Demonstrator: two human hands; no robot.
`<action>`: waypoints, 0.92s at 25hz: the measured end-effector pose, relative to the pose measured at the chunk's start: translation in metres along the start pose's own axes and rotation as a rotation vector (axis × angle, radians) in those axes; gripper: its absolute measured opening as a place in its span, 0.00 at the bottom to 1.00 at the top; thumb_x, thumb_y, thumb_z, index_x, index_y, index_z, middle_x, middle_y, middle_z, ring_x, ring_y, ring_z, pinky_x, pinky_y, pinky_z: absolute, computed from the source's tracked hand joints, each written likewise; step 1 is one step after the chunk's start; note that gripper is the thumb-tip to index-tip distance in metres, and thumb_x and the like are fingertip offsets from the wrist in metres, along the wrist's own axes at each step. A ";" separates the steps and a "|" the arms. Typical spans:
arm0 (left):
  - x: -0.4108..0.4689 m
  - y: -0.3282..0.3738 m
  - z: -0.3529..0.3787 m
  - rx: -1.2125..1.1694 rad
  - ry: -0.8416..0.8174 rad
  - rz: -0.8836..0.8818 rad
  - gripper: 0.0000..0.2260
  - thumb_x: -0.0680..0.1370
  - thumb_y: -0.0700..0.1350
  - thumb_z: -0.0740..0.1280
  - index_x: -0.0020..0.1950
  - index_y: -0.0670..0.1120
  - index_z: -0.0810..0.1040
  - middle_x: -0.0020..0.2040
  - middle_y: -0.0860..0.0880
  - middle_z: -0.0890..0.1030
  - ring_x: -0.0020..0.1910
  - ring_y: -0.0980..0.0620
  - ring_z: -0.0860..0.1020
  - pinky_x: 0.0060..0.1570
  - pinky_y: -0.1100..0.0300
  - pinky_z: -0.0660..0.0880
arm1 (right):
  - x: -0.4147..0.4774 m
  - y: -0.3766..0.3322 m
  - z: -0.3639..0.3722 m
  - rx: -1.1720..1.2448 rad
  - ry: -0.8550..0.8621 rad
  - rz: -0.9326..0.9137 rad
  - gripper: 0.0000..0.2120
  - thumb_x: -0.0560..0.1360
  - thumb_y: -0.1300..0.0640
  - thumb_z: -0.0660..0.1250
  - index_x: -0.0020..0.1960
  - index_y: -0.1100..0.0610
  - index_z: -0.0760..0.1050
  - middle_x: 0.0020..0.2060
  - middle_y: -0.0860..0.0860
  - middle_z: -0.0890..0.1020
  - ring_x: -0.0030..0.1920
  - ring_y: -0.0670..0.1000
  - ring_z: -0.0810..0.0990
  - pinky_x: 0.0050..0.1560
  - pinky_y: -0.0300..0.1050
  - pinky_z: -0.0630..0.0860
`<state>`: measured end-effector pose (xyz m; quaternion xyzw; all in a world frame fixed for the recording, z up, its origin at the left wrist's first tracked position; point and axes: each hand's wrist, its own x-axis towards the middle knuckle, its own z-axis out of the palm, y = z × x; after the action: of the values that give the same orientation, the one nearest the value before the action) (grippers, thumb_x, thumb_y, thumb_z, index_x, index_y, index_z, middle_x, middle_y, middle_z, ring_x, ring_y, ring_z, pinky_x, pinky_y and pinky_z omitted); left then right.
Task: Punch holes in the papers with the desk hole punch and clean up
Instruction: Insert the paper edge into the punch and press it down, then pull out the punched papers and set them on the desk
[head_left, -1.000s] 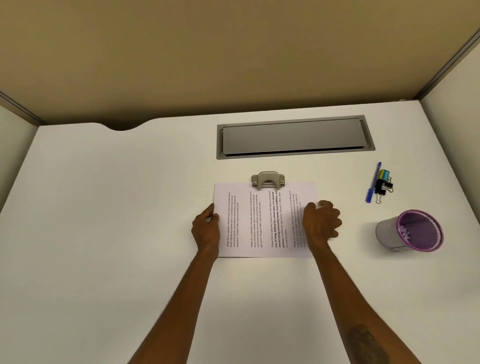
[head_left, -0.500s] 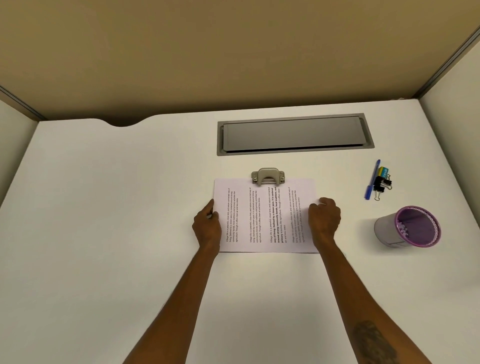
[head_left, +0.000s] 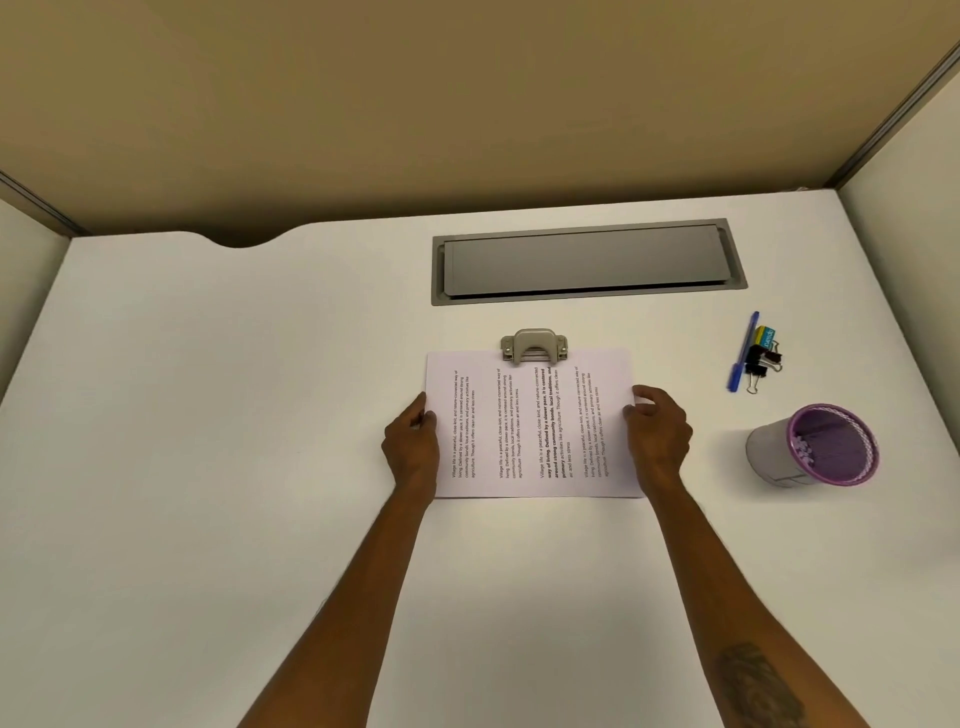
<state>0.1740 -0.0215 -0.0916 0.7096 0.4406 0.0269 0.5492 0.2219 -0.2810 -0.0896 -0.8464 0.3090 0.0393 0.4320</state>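
I'm seeing matt white papers (head_left: 530, 426) lying on my smooth matt worktop (head_left: 208, 415), their edge in the dull metal hole punch (head_left: 533, 344); the purple mesh cup (head_left: 821, 447) is looking glossy.

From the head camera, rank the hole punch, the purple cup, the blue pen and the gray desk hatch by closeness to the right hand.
From the right hand:
1. Hole punch, ahead-left.
2. Purple cup, right; near tie.
3. Blue pen, ahead-right.
4. Gray desk hatch, farthest back.

right hand (head_left: 658, 436) | shifted from atop papers (head_left: 530, 423) to their right edge
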 end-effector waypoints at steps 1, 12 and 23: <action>-0.001 0.000 0.000 0.001 0.011 0.000 0.17 0.79 0.36 0.65 0.68 0.45 0.77 0.64 0.46 0.81 0.60 0.48 0.79 0.64 0.60 0.72 | 0.000 0.001 -0.001 0.029 -0.004 0.009 0.15 0.78 0.61 0.65 0.64 0.56 0.78 0.62 0.55 0.81 0.60 0.59 0.80 0.64 0.54 0.75; -0.020 -0.021 -0.040 0.128 -0.032 -0.016 0.14 0.78 0.38 0.65 0.62 0.47 0.81 0.56 0.48 0.83 0.53 0.49 0.80 0.54 0.59 0.74 | -0.048 0.036 -0.018 0.181 -0.162 0.166 0.14 0.77 0.62 0.66 0.61 0.54 0.78 0.59 0.55 0.82 0.55 0.59 0.81 0.61 0.59 0.77; -0.039 -0.067 -0.115 -0.318 -0.411 -0.451 0.25 0.77 0.64 0.62 0.57 0.44 0.81 0.53 0.44 0.86 0.53 0.44 0.83 0.51 0.49 0.80 | -0.095 0.074 -0.026 0.364 -0.104 0.306 0.15 0.74 0.66 0.68 0.57 0.53 0.79 0.54 0.56 0.83 0.50 0.57 0.81 0.54 0.56 0.79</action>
<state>0.0498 0.0402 -0.0824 0.4905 0.4569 -0.1703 0.7222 0.0990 -0.2867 -0.0946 -0.6946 0.4129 0.0915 0.5820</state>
